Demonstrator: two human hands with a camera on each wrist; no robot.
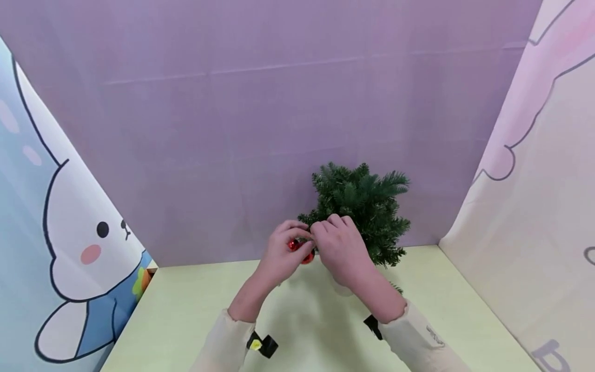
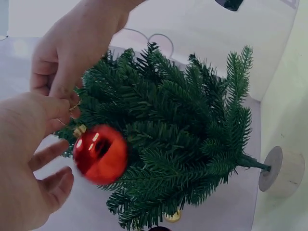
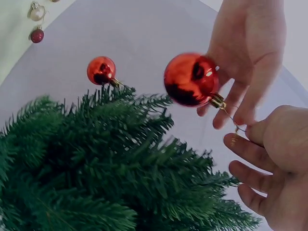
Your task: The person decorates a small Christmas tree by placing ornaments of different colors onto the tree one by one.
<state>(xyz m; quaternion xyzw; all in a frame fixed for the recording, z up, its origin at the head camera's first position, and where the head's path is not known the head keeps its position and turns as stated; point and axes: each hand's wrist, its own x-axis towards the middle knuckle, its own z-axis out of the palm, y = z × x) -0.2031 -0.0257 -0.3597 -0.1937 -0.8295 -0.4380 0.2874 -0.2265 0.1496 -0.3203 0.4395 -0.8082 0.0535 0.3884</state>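
A shiny red Christmas ball (image 2: pixel 101 154) with a gold cap hangs by a thin gold string between my two hands. My left hand (image 1: pixel 284 253) pinches the string between thumb and forefinger, other fingers spread near the ball. From the other side my right hand (image 3: pixel 281 168) pinches the same string with thumb and forefinger. Both hands are in front of the left side of a small green artificial Christmas tree (image 1: pixel 362 201). A second red ball (image 3: pixel 101 70) hangs at the tree's branches in the right wrist view.
The tree stands on a round pale base (image 2: pixel 284 173) on the light green table (image 1: pixel 195 294). A gold ball (image 2: pixel 173 215) shows at the branches' lower edge. Small pale (image 3: pixel 37 12) and dark red ornaments (image 3: pixel 37 34) appear farther off. A purple cloth (image 1: pixel 223 129) hangs behind.
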